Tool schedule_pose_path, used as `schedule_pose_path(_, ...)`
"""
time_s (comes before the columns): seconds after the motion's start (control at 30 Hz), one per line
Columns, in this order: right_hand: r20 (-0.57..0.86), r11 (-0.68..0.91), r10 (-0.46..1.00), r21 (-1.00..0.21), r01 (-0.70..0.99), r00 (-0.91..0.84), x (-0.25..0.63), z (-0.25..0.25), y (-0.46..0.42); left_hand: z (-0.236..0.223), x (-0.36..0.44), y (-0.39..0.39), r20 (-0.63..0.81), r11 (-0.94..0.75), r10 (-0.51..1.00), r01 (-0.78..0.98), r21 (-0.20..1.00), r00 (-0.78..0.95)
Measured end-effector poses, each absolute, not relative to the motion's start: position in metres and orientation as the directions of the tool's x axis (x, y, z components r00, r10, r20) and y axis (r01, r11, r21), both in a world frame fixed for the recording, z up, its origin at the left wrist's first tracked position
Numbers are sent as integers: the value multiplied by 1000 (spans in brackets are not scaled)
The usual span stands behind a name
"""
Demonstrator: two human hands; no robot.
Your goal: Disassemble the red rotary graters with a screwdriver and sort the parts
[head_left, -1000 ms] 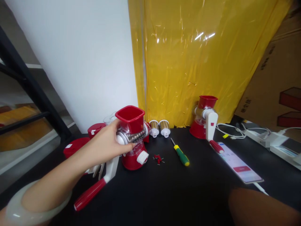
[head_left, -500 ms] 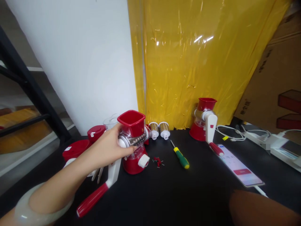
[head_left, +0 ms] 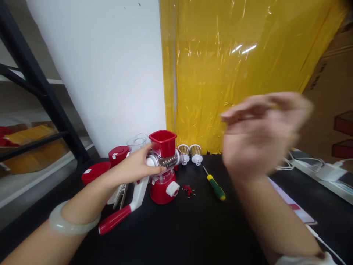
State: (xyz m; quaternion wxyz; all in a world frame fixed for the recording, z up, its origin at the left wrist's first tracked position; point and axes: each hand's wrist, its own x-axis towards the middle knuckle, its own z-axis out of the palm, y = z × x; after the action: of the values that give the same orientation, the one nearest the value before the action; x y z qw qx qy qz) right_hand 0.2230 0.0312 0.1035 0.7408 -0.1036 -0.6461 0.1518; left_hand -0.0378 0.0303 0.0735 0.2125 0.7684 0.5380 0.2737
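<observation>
Since the earlier frame: the right hand is now showing, raised on the right side with its forearm reaching in from the bottom edge. The left hand is staying on the grater; the view is shifting slightly, too.

The rotary drum grater is standing upright on the black tabletop, left of centre. The left hand is wrapping its drum housing, thumb across the near side, other fingers mostly going out of sight behind. The right hand is blurring, fingers looking bent, touching nothing I can make out; can't tell if it's holding anything.

On the grater: red hopper facing up, white knob facing front-right, crank hanging down-left with its red grip pointing toward the wearer.

Just right of the base, small red parts and screws are lying in a loose pile; the green-and-yellow screwdriver is lying beyond. Two spare drums are sitting behind. A phone is lying partly behind the right forearm.

My read: step in hand is steadying the grater. Next move is calling for a firm left grip, base planted, right hand staying clear of the loose screws.
</observation>
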Motion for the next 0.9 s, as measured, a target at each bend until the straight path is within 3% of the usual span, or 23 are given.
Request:
schedule_pose_path(0.03,928,938,339,-323,-125,151,211,101,41,74,-38,30,196,-336,941,708,621,274)
schedule_pose_path(0.13,798,810,567,-586,-38,-204,178,91,76,76,-36,27,202,-326,945,729,602,256)
schedule_pose_path(0.2,675,715,656,-699,-8,-337,166,82,93,77,-35,24,200,-318,948,744,588,247)
schedule_pose_path(0.37,526,624,658,-782,-2,-539,161,70,100,79,-36,21,200,-336,942,749,572,270)
schedule_pose_path(0.7,586,605,659,-785,-131,-471,151,68,105,71,-37,26,231,-368,930,748,553,287)
schedule_pose_path(0.9,727,723,654,-682,-112,-208,158,90,121,70,-39,26,244,-311,946,811,495,214)
